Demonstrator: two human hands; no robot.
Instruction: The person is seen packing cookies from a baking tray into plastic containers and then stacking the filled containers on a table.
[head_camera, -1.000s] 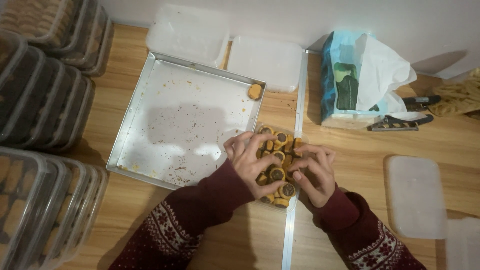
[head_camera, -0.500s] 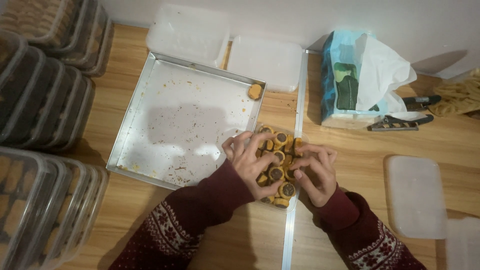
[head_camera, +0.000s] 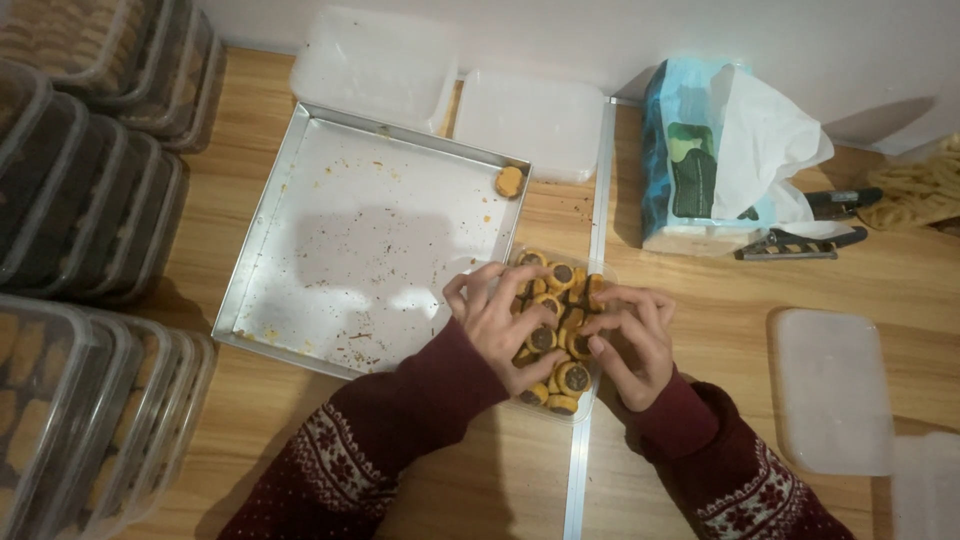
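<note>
While you leaned over the wooden tabletop (head_camera: 720, 320), your left hand (head_camera: 497, 318) and right hand (head_camera: 628, 340) curled over cookies (head_camera: 560, 330), each grip half closed on them, clear container (head_camera: 570, 412) just beside crumbed metal tray (head_camera: 350, 230), single cookie (head_camera: 510, 181) in tray corner.

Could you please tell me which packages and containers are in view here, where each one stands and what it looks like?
Tissue pack: back right, blue-green printed box, white tissue sticking out.
Small clear tub: centre, under both hands, full of round yellow cookies with dark centres.
Stacked lidded tubs: left edge, clear plastic, brown contents.
Empty tubs: back centre, frosted rectangles.
Loose lid: right, frosted rectangle.
No screens or signs.
</note>
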